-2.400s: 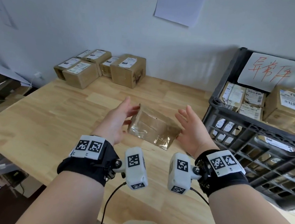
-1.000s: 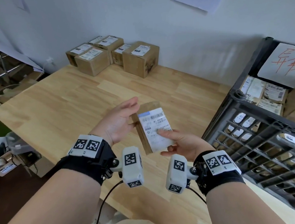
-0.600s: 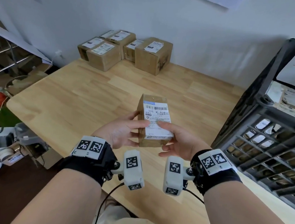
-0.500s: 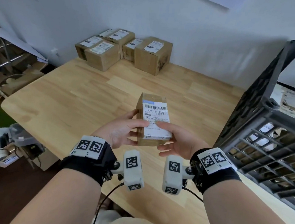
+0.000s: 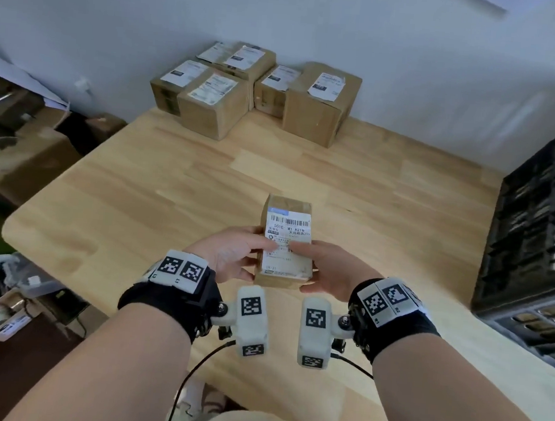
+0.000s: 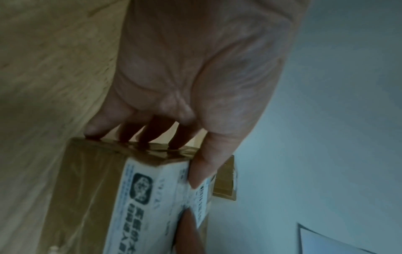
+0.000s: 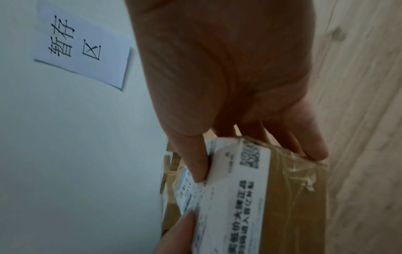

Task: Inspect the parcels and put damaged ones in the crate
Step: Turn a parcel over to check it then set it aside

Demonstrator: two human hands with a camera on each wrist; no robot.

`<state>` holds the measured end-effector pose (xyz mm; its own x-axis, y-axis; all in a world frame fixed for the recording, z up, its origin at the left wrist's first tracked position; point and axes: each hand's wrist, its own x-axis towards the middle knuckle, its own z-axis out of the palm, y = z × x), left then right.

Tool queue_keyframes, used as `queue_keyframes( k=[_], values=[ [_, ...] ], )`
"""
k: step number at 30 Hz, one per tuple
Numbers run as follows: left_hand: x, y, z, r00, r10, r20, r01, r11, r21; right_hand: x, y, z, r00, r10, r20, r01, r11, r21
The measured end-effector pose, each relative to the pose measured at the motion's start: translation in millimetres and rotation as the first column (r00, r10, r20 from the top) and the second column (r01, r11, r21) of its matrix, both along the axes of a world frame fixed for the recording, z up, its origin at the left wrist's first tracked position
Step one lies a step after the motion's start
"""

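Parcel (image 5: 285,241) raised label-up, both thumbs on top

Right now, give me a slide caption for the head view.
Both hands, left hand and right hand, hold a labelled parcel above the wooden table.

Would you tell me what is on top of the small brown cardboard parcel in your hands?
A white shipping label with a barcode covers the parcel; both thumbs hide part of its print.

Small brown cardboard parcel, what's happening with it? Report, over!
Left hand and right hand both grip small brown cardboard parcel, white label up. Black plastic crate to the right. Path clear.
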<state>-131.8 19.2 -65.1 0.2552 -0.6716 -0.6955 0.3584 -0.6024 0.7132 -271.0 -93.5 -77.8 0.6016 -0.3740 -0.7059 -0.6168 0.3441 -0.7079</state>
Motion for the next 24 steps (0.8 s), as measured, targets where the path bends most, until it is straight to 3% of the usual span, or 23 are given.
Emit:
queue_keyframes(
  k=[7,24],
  values=[
    [41.9,0.4,-34.9,0.992,-0.119,0.039,0.114,0.987,0.110,39.5,21.1,-31.2,0.990,-0.034,-0.139,0.019,0.994,-0.106],
    [70.1,-24.8,-48.6,0.939,-0.301,0.166,0.261,0.938,0.228,61.4,14.3,-26.1,0.958,-0.071,-0.278,0.017,0.981,-0.191]
  ],
)
